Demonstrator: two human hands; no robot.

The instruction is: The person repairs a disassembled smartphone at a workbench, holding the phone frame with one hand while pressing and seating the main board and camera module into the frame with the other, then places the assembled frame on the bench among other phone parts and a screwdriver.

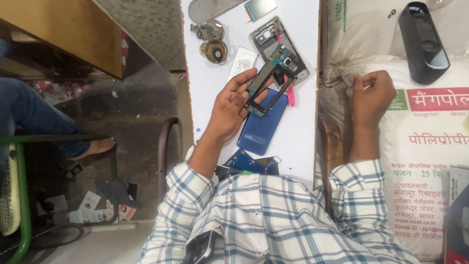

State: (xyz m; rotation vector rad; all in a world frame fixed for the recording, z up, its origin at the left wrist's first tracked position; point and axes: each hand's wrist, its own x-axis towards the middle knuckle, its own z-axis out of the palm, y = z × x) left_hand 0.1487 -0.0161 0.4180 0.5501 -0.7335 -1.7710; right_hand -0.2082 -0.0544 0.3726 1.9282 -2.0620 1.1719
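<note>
The left hand grips a phone frame with its circuit board above the white desk, over a blue back cover. The right hand rests curled on a white sack, holding nothing I can see. Taking the phone apart looks midway; lifting the board next needs gentle fingers.

White-and-blue plaid shirt, sleeves rolled (both cuffs folded).

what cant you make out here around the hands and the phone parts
- Head view: what the right hand pinches, if anything; its curled fingers hide it.
- Blue back cover: its upper end is hidden by the phone frame in the left hand.
- Circuit boards: their lower parts are covered by the checked shirt.
- Grey part: cut off by the top edge.
</note>
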